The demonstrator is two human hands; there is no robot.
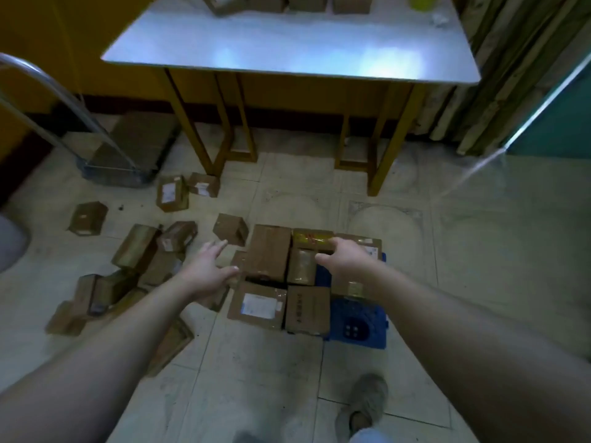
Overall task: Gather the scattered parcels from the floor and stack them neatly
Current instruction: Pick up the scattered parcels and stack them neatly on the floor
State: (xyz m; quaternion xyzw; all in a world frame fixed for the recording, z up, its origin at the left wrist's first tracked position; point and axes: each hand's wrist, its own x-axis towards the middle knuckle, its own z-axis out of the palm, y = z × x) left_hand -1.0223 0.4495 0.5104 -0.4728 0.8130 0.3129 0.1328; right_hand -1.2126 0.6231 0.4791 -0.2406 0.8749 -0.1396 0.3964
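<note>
Parcels (137, 247) lie scattered centre-left; the nearest loose parcel (231, 229) sits just above-right of the left hand (208, 270), which is spread, empty and nearer. The right hand (343, 259) rests on the stack (268, 251) at frame centre; its grip cannot be determined.

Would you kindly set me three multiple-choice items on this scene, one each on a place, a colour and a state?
1. Where is the blue crate? A on the trolley; B under the stacked parcels; C on a chair.
2. What colour are the table legs? A yellow; B red; C white.
3. How is the left hand? A gripping a parcel; B open, holding nothing; C clenched in a fist.
Answers: 1 B, blue shows beneath the stack's right side. 2 A, the legs look yellow. 3 B, its fingers are straight and grip nothing.
</note>
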